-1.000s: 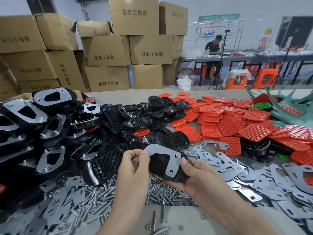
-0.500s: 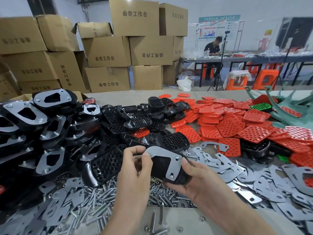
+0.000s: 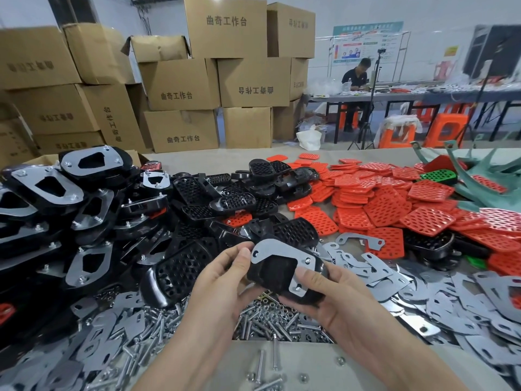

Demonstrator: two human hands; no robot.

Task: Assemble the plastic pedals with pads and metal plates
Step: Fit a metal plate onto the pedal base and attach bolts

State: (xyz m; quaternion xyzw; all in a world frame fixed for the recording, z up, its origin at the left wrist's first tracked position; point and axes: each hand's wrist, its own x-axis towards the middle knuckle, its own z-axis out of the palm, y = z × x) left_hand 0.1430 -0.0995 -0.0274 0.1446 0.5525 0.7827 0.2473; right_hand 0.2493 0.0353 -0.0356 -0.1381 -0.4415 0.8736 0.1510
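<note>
I hold a black plastic pedal point(image 3: 277, 275) above the table's front middle, its back side up. A grey metal plate point(image 3: 277, 251) lies across that back. My left hand point(image 3: 222, 280) grips the pedal's left end, thumb on the plate's corner. My right hand point(image 3: 324, 294) cups the pedal from below on the right, thumb pressing the plate's lower arm. Whether a pad sits on the hidden underside I cannot tell.
Finished pedals with plates point(image 3: 64, 187) are heaped at the left, bare black pedals point(image 3: 225, 198) in the middle, red pads point(image 3: 394, 204) at the right. Loose metal plates point(image 3: 423, 300) and bolts with nuts point(image 3: 270, 320) cover the front. Cardboard boxes point(image 3: 183, 80) stand behind; a person point(image 3: 355, 80) sits at a far table.
Both hands have lifted the pedal slightly and tilted it; my right thumb has slid onto the plate's lower arm. The grips are unchanged.
</note>
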